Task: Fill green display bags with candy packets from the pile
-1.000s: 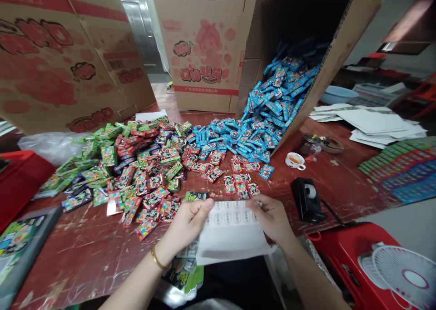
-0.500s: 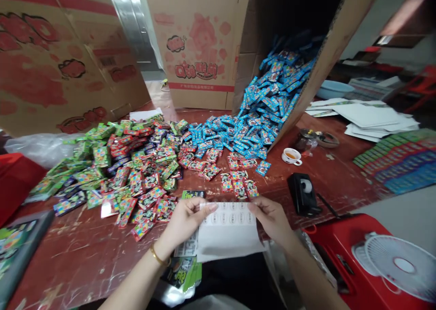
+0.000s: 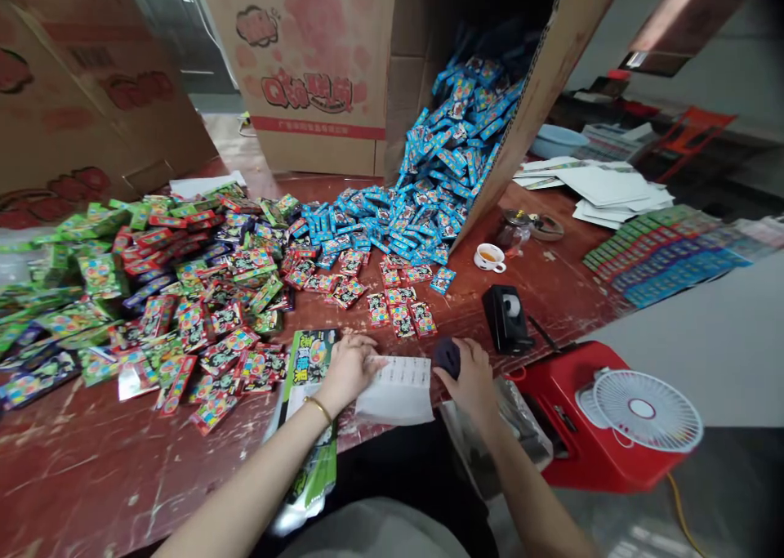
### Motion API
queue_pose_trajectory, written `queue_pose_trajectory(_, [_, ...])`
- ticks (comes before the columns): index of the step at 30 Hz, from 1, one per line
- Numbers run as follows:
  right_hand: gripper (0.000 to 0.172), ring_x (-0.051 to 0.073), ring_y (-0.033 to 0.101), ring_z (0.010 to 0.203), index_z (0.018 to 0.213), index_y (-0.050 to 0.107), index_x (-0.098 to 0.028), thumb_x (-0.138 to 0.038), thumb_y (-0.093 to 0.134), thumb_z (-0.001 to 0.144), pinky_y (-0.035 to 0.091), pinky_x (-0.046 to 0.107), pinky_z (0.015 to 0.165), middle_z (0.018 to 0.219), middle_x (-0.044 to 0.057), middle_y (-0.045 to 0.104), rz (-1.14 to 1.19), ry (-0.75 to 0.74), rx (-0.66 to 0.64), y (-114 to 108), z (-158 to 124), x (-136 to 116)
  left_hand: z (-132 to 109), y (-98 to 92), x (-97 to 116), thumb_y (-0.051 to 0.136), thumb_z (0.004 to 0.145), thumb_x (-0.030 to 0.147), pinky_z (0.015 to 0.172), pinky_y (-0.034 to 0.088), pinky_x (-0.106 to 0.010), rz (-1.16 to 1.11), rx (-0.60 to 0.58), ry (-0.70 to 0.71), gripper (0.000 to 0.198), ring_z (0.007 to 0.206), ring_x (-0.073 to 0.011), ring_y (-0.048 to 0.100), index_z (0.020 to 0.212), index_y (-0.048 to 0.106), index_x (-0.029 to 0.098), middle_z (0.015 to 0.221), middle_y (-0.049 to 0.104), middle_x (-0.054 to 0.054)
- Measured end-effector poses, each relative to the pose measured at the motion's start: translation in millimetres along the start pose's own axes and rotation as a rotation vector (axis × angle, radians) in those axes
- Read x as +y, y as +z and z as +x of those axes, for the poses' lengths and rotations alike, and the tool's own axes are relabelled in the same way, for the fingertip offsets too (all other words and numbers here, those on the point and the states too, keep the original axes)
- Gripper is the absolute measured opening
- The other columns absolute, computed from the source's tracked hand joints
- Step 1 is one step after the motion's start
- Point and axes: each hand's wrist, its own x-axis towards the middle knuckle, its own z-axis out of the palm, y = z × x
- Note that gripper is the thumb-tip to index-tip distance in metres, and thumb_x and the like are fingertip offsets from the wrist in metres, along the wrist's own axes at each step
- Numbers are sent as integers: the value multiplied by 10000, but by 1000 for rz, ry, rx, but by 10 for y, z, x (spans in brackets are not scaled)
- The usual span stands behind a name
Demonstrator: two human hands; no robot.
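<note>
A white sheet of round printed stickers [image 3: 401,390] lies at the table's front edge, its lower part hanging toward me. My left hand [image 3: 350,370] pinches the sheet's left edge, thumb on top. Just right of the sheet, my right hand [image 3: 474,382] is closed round a dark, rounded, soft-looking lump [image 3: 446,357]; its exact kind is unclear. Under my left wrist lies a stack of green and black printed candy bags [image 3: 312,358], partly covered by the forearm. Several small red candy packets [image 3: 403,309] lie just beyond the sheet.
Green, red and purple packets [image 3: 184,280] are heaped at left. Blue packets [image 3: 453,145] spill from a tipped carton [image 3: 539,92]. Right of centre are a cup [image 3: 489,256], a black tape dispenser [image 3: 507,319], printed sheets [image 3: 667,247] and a white fan [image 3: 649,411] on a red case.
My right hand has let go of the sheet's right edge and taken the dark lump. The sheet is lowered toward the table edge. The view has shifted right and down.
</note>
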Motion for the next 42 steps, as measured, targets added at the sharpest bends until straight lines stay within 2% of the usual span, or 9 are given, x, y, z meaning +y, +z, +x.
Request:
queue_pose_trajectory(6, [525, 272, 541, 975, 1215, 465, -152, -270, 589, 719, 455, 442, 893, 1089, 127, 462, 178, 70, 47, -162, 43, 41, 23, 15, -74, 636, 787, 311, 930, 304, -460, 168, -77, 68, 138, 1026, -273, 503, 725, 668, 192, 1001, 635, -65])
queue_pose_trajectory(10, [539, 268, 549, 986, 1214, 451, -203, -292, 614, 708, 465, 421, 889, 1083, 105, 473, 283, 11, 64, -383, -71, -270, 49, 17, -82, 608, 810, 322, 931, 302, -439, 238, -97, 104, 166, 1010, -264, 492, 727, 662, 189, 998, 606, -69])
queue_pose_trajectory(16, [471, 292, 598, 893, 1151, 469, -209, -234, 613, 703, 515, 424, 757, 1067, 117, 493, 268, 0, -189, 72, -490, -747, 85, 36, -69, 573, 836, 343, 956, 293, -431, 289, -109, 135, 195, 980, -249, 486, 752, 660, 190, 996, 592, -66])
queue_pose_trajectory(22, [342, 329, 439, 1128, 1140, 537, -179, -332, 511, 836, 357, 529, 951, 1178, 161, 477, 313, -20, -56, 204, -197, -321, 112, 26, -84, 605, 814, 366, 960, 298, -437, 278, -125, 135, 212, 974, -251, 482, 721, 654, 182, 994, 581, -69])
queue_pose_trajectory(28, [93, 182, 564, 768, 768, 675, -175, -194, 590, 734, 476, 316, 710, 809, 43, 580, 470, -142, -310, 136, 373, -58, 140, 6, -85, 679, 759, 310, 926, 330, -426, 255, -154, 124, 129, 961, -244, 490, 697, 667, 197, 984, 587, -50])
queue_pose_trajectory(32, [134, 165, 553, 732, 630, 662, -175, -227, 611, 743, 449, 278, 667, 732, 26, 573, 539, -200, -360, 103, 447, -7, 130, 35, -77, 686, 751, 281, 952, 306, -435, 255, -130, 97, 101, 963, -239, 490, 688, 670, 204, 990, 589, -45])
queue_pose_trajectory(36, [159, 149, 527, 697, 830, 677, -180, -302, 582, 791, 444, 274, 649, 854, 46, 576, 591, -162, -282, 56, 389, 34, 123, 61, -82, 722, 715, 262, 946, 311, -414, 249, -120, 92, 80, 964, -240, 487, 693, 671, 205, 988, 590, -42])
queue_pose_trajectory(39, [413, 165, 528, 754, 1201, 541, -212, -254, 573, 792, 450, 317, 755, 923, 46, 613, 603, -170, -189, 124, 310, -99, 114, 56, -93, 708, 729, 267, 927, 322, -405, 245, -116, 97, 73, 963, -243, 481, 711, 675, 205, 990, 588, -48])
queue_pose_trajectory(42, [574, 176, 563, 756, 1331, 401, -212, -202, 562, 780, 452, 351, 800, 813, 18, 650, 671, -189, -209, 230, 260, -253, 104, 66, -99, 713, 725, 287, 909, 333, -409, 245, -114, 94, 89, 964, -252, 478, 730, 682, 204, 988, 589, -55])
